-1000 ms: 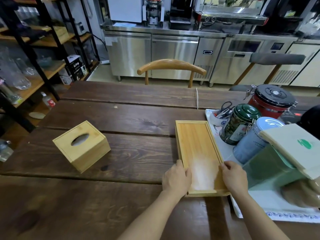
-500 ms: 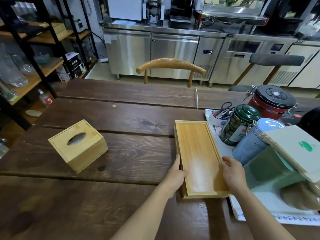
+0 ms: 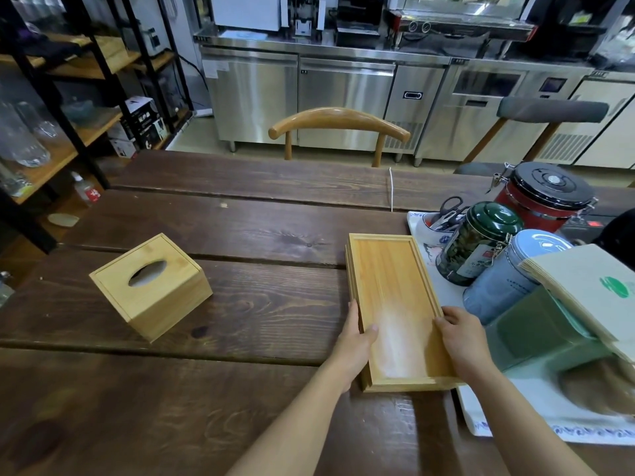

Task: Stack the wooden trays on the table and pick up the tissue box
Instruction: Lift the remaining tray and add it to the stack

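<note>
Light wooden trays point(image 3: 388, 276) lie stacked one on another on the dark wooden table point(image 3: 240, 235), long side running away from me. My left hand point(image 3: 355, 341) grips the stack's left edge, thumb over the rim. My right hand point(image 3: 460, 341) holds the right edge near the front corner. A wooden tissue box point(image 3: 151, 286) with an oval slot on top stands to the left, well apart from both hands.
Right of the trays a white cloth point(image 3: 515, 403) carries a green tin point(image 3: 477, 249), a blue tin point(image 3: 508, 280), a red canister point(image 3: 546, 197), scissors in a cup point(image 3: 443, 218) and a green box with paper bags point(image 3: 584, 286). A chair point(image 3: 338, 127) stands behind the table.
My left hand has slid from the tray's front corner to its left side, thumb now over the rim. The right hand stays on the right edge. The view shifted slightly.
</note>
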The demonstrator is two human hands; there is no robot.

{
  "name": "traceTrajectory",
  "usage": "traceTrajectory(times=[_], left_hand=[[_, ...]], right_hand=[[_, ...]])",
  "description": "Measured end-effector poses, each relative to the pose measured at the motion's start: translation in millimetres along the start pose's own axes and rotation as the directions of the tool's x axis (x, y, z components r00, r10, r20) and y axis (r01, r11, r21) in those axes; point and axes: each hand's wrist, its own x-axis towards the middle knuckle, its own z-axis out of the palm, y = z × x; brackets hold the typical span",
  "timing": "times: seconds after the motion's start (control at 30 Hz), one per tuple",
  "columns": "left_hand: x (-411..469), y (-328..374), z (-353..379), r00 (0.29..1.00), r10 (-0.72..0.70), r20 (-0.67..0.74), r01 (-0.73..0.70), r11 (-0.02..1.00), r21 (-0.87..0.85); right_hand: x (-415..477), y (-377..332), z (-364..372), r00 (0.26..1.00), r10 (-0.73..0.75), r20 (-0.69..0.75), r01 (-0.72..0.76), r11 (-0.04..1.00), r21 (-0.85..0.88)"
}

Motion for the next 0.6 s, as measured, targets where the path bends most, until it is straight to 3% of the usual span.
traceTrajectory(times=[0.4, 0.6], left_hand=[[4.4, -4.6, 9.5, 0.998, -0.043, -0.052, 0.04, 0.997, -0.059], [0.7, -3.9, 3.8, 0.998, 0.005, -0.056, -0.007, 0.999, -0.038]], right_hand=[[2.8, 4.5, 2.5, 0.999, -0.026, 0.035, 0.027, 0.999, -0.028], [4.5, 7.7, 1.9, 0.996, -0.01, 0.086, 0.013, 0.999, -0.04]])
